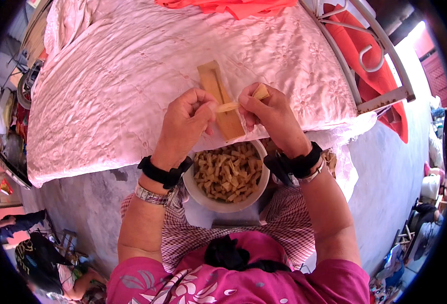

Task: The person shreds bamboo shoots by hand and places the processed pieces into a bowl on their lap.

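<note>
Printed magenta shirt (256, 286) foremost, left hand (187, 116) and right hand (275, 114) clamp their grip on a thin, pale strip (227, 107).

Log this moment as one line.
left hand: pinching pale strip; right hand: gripping strip's other end, yellowish piece; wooden trough: on pink bedspread; whitish bowl: tan pieces inside

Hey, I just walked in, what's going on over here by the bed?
A person is working with both bare hands over the edge of a pink quilted bedspread. The left hand and right hand pinch a thin pale strip between them, and the right also holds a small tan piece. A shallow tan trough lies on the bedspread beneath the hands. Between the person's legs, a pale bowl holds many short yellowish-brown pieces.
</note>
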A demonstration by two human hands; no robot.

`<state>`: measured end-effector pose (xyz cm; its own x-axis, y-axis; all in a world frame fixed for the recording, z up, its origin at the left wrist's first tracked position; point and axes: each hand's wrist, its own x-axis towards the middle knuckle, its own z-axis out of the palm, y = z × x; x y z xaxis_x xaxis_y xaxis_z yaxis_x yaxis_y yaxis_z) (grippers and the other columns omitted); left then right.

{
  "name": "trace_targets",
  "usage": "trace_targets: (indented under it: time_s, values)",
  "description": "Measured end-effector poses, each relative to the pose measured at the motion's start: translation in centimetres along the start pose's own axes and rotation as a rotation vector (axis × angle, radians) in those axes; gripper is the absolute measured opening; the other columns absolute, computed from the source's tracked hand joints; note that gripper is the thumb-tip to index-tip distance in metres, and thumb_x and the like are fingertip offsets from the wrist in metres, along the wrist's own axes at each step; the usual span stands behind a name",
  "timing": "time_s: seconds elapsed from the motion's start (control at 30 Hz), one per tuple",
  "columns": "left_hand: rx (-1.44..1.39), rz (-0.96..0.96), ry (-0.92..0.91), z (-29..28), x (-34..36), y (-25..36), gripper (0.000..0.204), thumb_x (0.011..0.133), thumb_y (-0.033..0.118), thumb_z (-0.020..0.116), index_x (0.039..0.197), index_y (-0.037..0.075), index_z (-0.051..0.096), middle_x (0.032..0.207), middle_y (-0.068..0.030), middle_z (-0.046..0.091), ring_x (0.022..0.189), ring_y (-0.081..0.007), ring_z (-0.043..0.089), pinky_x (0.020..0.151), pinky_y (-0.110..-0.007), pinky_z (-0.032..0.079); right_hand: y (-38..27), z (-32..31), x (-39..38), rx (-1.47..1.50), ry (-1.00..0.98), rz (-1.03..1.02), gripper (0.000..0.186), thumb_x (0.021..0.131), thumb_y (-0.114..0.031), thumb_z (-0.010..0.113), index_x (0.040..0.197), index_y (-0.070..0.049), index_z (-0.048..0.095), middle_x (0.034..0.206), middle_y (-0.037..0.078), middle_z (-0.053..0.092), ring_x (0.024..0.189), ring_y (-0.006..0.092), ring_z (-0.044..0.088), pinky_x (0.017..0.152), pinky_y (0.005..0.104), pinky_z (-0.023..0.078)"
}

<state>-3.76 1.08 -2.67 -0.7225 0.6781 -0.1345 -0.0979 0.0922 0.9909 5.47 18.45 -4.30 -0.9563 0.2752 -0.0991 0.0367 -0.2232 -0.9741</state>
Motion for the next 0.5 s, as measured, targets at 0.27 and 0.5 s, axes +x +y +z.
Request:
trace_targets:
  time_s: [0.27, 0.5]
  values:
    - [0.072, 0.017, 0.048, -0.6, 1.8, -0.7, 0.010, 0.093, 0.013, 0.054, 0.091, 0.003, 0.055, 0.068, 0.0006, 0.054, 0.058, -0.0064, 0.052, 0.054, -0.020, 0.042, 1.0, -0.1, 2.4, -0.064, 0.029, -0.006, 0.017, 0.090, -0.016, 0.060, 0.082, -0.001, 0.057, 0.068, 0.002, 0.058, 0.055, 0.0078, 0.053, 0.050, 0.0224, 0.046]
    - [0.336, 0.107, 0.111, -0.7, 3.5, -2.9, 0.008, 0.093, 0.011, 0.056, 0.091, 0.003, 0.056, 0.068, 0.0011, 0.053, 0.057, -0.0062, 0.050, 0.052, -0.021, 0.042, 3.4, -1.2, 3.7, -0.154, 0.018, -0.013, 0.015, 0.091, -0.016, 0.060, 0.085, -0.002, 0.059, 0.067, 0.002, 0.059, 0.055, 0.0059, 0.051, 0.048, 0.0215, 0.042]
